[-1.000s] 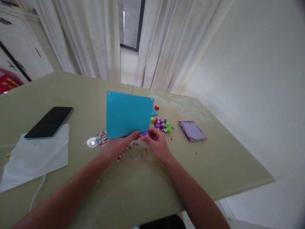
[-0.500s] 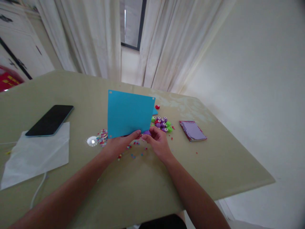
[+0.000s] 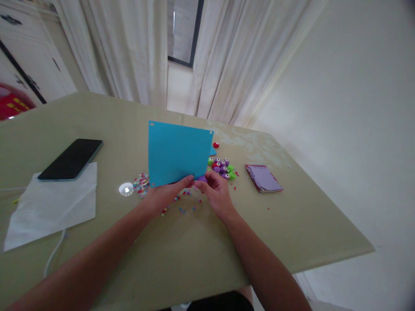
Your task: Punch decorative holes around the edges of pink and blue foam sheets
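A flat blue sheet [image 3: 180,154] with small pale marks at its corners stands upright above the table, its lower edge gripped by my left hand [image 3: 167,193]. Close beside it, my right hand [image 3: 216,190] pinches a small purple piece [image 3: 202,179] against the sheet's lower right corner. The fingertips of both hands nearly meet there. Just beyond my right hand lies a cluster of purple, green and red pieces with eye-like dots [image 3: 223,169]. Small colourful bits [image 3: 142,185] are heaped left of my left hand, and more are scattered below the sheet.
A black phone [image 3: 70,160] rests partly on a white sheet [image 3: 53,207] at the left, near a white cable [image 3: 53,255]. At the right lies a stack of purple and red cards [image 3: 264,178]. A single red piece [image 3: 216,144] sits behind the cluster.
The camera view has shifted slightly. Both hands keep the same hold on the blue sheet and the purple piece.
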### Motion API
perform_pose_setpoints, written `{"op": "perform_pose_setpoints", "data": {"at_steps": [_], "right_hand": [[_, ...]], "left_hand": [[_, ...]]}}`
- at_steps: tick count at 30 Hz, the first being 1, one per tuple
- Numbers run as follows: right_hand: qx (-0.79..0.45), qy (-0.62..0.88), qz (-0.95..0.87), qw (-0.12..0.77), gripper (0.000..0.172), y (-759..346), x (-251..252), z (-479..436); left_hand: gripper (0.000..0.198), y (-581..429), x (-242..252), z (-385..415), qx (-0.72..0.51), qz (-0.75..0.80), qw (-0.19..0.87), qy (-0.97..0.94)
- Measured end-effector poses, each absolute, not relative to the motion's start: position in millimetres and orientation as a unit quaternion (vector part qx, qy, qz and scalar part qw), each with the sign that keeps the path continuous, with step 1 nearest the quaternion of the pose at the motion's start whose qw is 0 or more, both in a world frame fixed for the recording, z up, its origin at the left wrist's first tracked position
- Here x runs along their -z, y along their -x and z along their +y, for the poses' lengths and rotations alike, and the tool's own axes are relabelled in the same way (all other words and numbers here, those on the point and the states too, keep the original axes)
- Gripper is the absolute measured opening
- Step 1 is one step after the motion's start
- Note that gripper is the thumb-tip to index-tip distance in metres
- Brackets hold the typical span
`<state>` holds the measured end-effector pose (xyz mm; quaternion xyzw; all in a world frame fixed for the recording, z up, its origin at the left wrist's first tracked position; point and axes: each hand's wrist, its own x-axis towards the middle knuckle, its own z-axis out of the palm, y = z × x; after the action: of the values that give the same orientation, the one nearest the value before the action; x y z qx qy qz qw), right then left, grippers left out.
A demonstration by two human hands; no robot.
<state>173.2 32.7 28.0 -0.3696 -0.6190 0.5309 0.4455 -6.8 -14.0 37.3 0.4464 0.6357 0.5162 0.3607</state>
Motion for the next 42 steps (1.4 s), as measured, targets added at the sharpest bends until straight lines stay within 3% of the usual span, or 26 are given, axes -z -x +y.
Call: {"op": "perform_pose_setpoints", "data": {"at_steps": [4, 11, 18, 22, 27, 32, 38, 42], "right_hand": [[-0.524, 0.385, -0.623, 0.435, 0.043, -173.9, -28.3, 33.2], [-0.577, 0.359, -0.606, 0.414, 0.046, -172.2, -25.6, 34.6], [-0.596, 0.361, -0.591, 0.406, 0.054, -175.1, -24.2, 33.5], [-0.586, 0.359, -0.602, 0.406, 0.048, -177.7, -20.6, 34.5], [-0.583, 0.358, -0.605, 0.407, 0.049, -179.9, -13.5, 37.2], [-0.589, 0.358, -0.604, 0.399, 0.053, -181.1, -11.1, 39.3], [-0.572, 0.346, -0.607, 0.43, 0.04, -181.8, -17.1, 41.3], [-0.571, 0.354, -0.581, 0.46, 0.041, -181.7, -18.4, 43.6]], "left_hand": [[0.043, 4.6, -38.0, -14.4, -0.494, 0.655, 0.373, -0.433], [0.025, 16.9, -32.2, -13.8, -0.417, 0.693, 0.359, -0.466], [0.028, 27.7, -21.6, -12.7, -0.43, 0.691, 0.302, -0.497], [0.036, 27.6, -22.8, -14.7, -0.41, 0.718, 0.265, -0.496], [0.043, 25.4, -33.0, -15.6, -0.396, 0.718, 0.32, -0.475], [0.045, 22.9, -37.0, -14.9, -0.435, 0.707, 0.319, -0.457], [0.04, 15.1, -36.4, -9.8, -0.555, 0.599, 0.394, -0.421], [0.047, 15.9, -32.2, -6.7, -0.576, 0.573, 0.419, -0.406]]}}
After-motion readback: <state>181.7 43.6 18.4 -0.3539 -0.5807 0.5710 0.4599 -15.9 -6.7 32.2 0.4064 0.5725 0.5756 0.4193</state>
